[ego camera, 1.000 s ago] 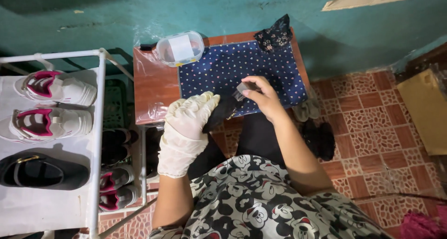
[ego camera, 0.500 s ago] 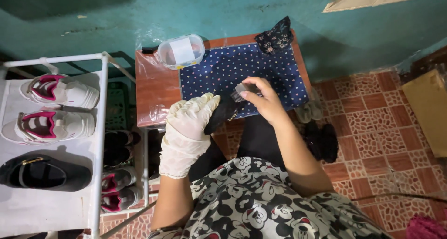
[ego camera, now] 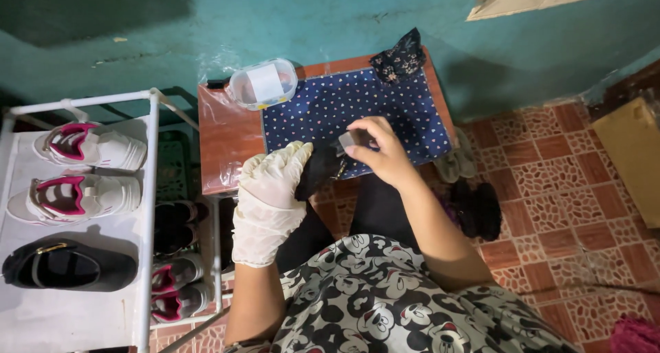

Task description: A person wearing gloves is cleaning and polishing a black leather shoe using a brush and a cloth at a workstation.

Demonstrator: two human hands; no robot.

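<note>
Head view: a seated person's gloved left hand (ego camera: 269, 200) grips a dark shoe-like object (ego camera: 320, 169) at the near edge of a small wooden bench (ego camera: 223, 136), while the bare right hand (ego camera: 383, 153) pinches a small grey pad or tin (ego camera: 348, 139) against it. Both sets of fingers are clenched on what they hold. A dotted navy cloth (ego camera: 357, 105) covers the bench; a clear lidded tub (ego camera: 262, 83) sits at its far left. The dark object hangs past the cloth's near edge, so smears could reach the patterned dress (ego camera: 385, 298), and a slip would drop it to the tiled floor (ego camera: 550, 160).
</note>
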